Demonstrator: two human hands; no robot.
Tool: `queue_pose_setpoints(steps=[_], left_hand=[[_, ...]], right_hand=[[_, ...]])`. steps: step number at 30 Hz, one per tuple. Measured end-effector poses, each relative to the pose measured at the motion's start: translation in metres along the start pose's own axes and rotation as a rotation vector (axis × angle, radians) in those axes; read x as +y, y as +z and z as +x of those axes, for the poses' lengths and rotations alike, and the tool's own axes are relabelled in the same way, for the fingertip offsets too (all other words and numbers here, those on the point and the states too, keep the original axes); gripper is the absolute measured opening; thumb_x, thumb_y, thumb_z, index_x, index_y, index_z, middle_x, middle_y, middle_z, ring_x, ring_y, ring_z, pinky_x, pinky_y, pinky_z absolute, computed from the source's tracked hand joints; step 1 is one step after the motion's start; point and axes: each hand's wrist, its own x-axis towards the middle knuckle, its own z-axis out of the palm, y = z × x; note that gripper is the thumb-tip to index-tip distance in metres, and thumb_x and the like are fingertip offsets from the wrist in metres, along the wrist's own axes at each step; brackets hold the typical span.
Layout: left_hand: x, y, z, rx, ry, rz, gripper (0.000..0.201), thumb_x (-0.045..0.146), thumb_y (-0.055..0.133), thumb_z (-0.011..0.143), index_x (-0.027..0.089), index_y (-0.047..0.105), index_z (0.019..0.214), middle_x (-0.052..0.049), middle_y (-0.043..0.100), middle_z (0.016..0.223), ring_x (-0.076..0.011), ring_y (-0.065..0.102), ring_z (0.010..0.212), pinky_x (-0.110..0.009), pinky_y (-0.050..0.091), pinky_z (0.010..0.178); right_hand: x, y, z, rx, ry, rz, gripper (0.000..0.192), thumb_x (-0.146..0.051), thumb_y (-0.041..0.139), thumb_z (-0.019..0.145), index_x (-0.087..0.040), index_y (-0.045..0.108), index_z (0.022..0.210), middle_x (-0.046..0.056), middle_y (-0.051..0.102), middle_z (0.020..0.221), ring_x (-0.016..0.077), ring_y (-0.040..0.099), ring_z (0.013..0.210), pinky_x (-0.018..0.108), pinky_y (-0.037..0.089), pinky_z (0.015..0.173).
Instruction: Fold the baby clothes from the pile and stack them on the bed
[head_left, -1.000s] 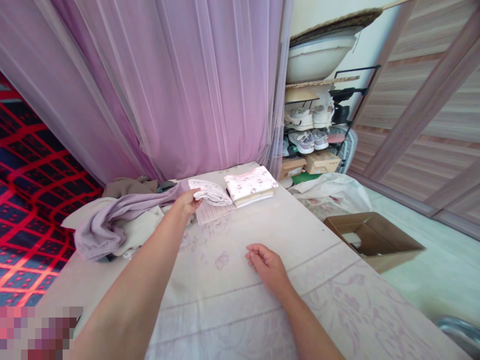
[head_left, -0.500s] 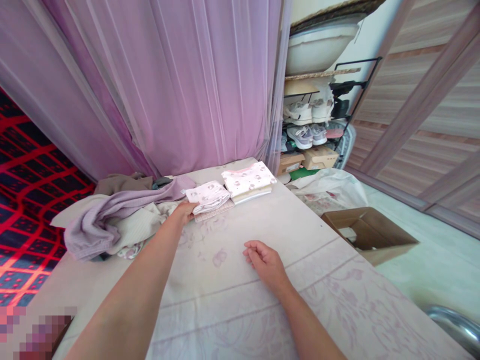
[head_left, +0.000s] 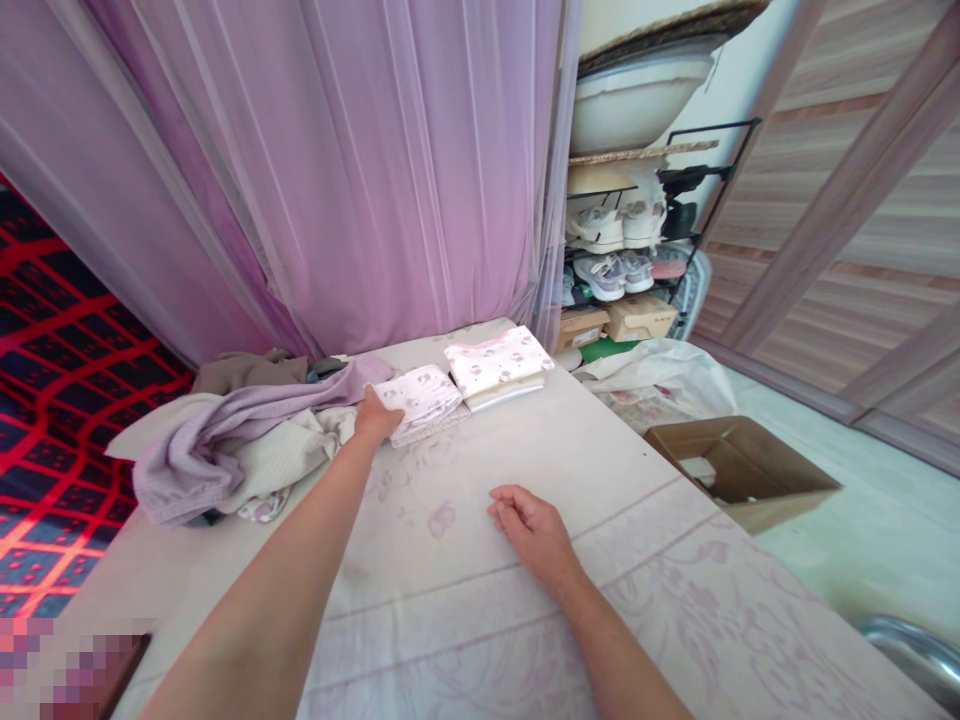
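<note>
Lying just left of the grip, a heap of unfolded lilac and cream garments (head_left: 232, 440) spills toward the table edge. The left hand (head_left: 375, 418) rests on a small folded white cloth with pink print (head_left: 418, 398), fingers closed over its near edge. Just right of it sits a stack of 2 folded pink-printed pieces (head_left: 499, 365). A nudge could skew that neat stack. The right hand (head_left: 529, 525) lies loosely curled, empty, on the pale floral tablecloth (head_left: 675, 580).

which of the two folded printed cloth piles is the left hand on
The left hand rests on the smaller folded pink printed cloth, beside the heap of unfolded lilac clothes. The larger folded printed stack lies untouched farther right.
</note>
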Motion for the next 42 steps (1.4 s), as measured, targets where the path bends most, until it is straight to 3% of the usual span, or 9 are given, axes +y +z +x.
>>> queue_pose_setpoints(steps=[3,5,7,12,24,31,34,38,42], left_hand=[[0.015,0.008,-0.007,0.065,0.296,0.521,0.077,0.013,0.065,0.070,0.020,0.037,0.142,-0.010,0.019,0.157,-0.0315,0.010,0.145,-0.045,0.012,0.117],[0.024,0.019,-0.007,-0.027,0.458,0.885,0.057,0.024,0.053,0.083,0.021,0.043,0.139,-0.008,0.025,0.156,-0.0302,0.012,0.144,-0.047,0.006,0.117],[0.028,0.032,-0.002,-0.126,0.487,1.028,0.048,0.034,0.042,0.090,0.025,0.047,0.137,-0.006,0.031,0.153,-0.0305,0.015,0.143,-0.051,0.006,0.115],[0.019,0.054,0.011,-0.233,0.345,1.045,0.060,0.060,0.031,0.089,0.035,0.035,0.144,-0.007,0.018,0.158,-0.0366,0.010,0.144,-0.067,0.006,0.107],[0.008,0.067,0.007,-0.233,0.410,1.085,0.081,0.074,0.044,0.076,0.034,0.032,0.145,-0.011,0.014,0.158,-0.0433,0.006,0.142,-0.072,-0.001,0.103],[0.020,0.042,0.018,-0.458,0.352,1.033,0.063,0.062,0.026,0.090,0.035,0.028,0.147,-0.007,0.010,0.159,-0.0316,0.005,0.145,-0.062,0.003,0.110],[0.018,0.029,0.024,-0.414,0.414,1.070,0.060,0.057,0.020,0.093,0.032,0.027,0.147,-0.006,0.009,0.159,-0.0271,0.010,0.145,-0.053,0.009,0.113],[0.005,0.023,0.025,-0.305,0.432,1.209,0.067,0.064,0.019,0.090,0.032,0.021,0.149,-0.006,0.011,0.159,-0.0318,0.010,0.145,-0.057,0.010,0.112],[-0.006,0.024,0.025,-0.311,0.428,1.260,0.074,0.069,0.022,0.088,0.031,0.014,0.150,-0.008,0.009,0.159,-0.0328,0.009,0.144,-0.057,0.011,0.112]], right_hand=[[-0.001,0.000,-0.001,0.013,-0.023,-0.025,0.025,-0.035,0.051,0.080,-0.022,0.067,0.093,0.002,0.071,0.078,0.0159,0.063,0.064,0.027,0.048,0.060],[-0.003,0.000,-0.001,0.014,-0.043,-0.056,0.024,-0.034,0.051,0.080,-0.022,0.067,0.093,0.002,0.071,0.077,0.0162,0.063,0.064,0.027,0.049,0.062],[-0.004,0.000,-0.002,0.015,-0.057,-0.087,0.023,-0.032,0.051,0.080,-0.022,0.068,0.093,0.002,0.072,0.078,0.0167,0.064,0.066,0.028,0.050,0.064],[-0.006,0.000,-0.003,0.017,-0.048,-0.131,0.024,-0.033,0.050,0.081,-0.023,0.069,0.092,0.002,0.072,0.078,0.0167,0.063,0.066,0.027,0.049,0.063],[-0.012,0.003,-0.008,0.051,-0.087,-0.267,0.022,-0.033,0.052,0.082,-0.025,0.071,0.088,0.000,0.071,0.074,0.0177,0.061,0.065,0.027,0.046,0.064],[-0.011,0.002,-0.006,0.052,-0.129,-0.264,0.023,-0.032,0.049,0.083,-0.023,0.070,0.088,0.001,0.071,0.076,0.0170,0.062,0.066,0.025,0.046,0.061],[-0.011,0.002,-0.006,0.052,-0.141,-0.289,0.024,-0.033,0.048,0.084,-0.021,0.069,0.090,0.001,0.071,0.077,0.0162,0.062,0.067,0.025,0.046,0.063],[-0.011,0.003,-0.007,0.046,-0.153,-0.347,0.025,-0.031,0.047,0.085,-0.021,0.068,0.091,0.002,0.072,0.081,0.0160,0.064,0.073,0.025,0.047,0.067],[-0.011,0.003,-0.007,0.029,-0.160,-0.356,0.025,-0.029,0.044,0.086,-0.021,0.067,0.093,0.002,0.073,0.084,0.0159,0.065,0.078,0.025,0.048,0.070]])
